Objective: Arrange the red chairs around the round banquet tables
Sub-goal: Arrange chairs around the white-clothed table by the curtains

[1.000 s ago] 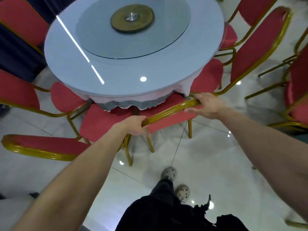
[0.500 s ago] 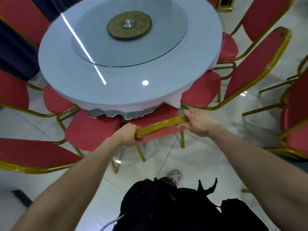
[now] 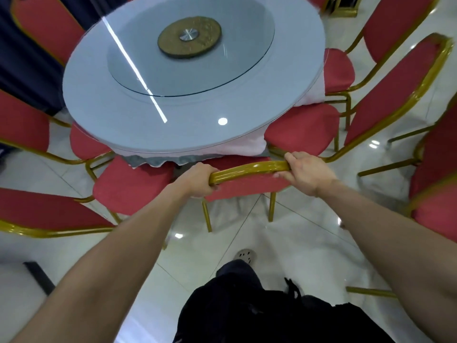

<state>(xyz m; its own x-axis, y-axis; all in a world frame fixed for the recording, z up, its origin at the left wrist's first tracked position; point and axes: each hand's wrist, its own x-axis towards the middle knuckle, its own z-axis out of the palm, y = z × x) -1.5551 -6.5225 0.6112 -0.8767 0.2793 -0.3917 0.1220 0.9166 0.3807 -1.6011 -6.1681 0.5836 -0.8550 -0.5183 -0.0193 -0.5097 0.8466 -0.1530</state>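
Both sets of fingers are wrapped tight round the gold top rail (image 3: pixel 249 169) of one red chair (image 3: pixel 247 188): the left hand (image 3: pixel 197 180) grips its left end and the right hand (image 3: pixel 304 174) its right end, with bare rail between them. Just beyond the knuckles, the front of this chair sits under the drooping tablecloth (image 3: pixel 242 147) and the rim of the round table (image 3: pixel 173 129), so there is hardly any gap ahead.

Below the hands, the chair's two back legs stand on the glossy tiled floor (image 3: pixel 309 243), which lies open back towards the person's shoe (image 3: pixel 244 255).

Off the left hand, a neighbouring chair's seat (image 3: pixel 131 184) comes just beside the held backrest. Off the right hand, another seat (image 3: pixel 301 129) tucks under the table rim, and its gold frame passes close by the right knuckles. More red chairs ring the table farther out on both sides, well apart from the hands.

Farther ahead, on the tabletop, a glass turntable (image 3: pixel 235 68) rests with a brass hub (image 3: pixel 189 37) at its middle.
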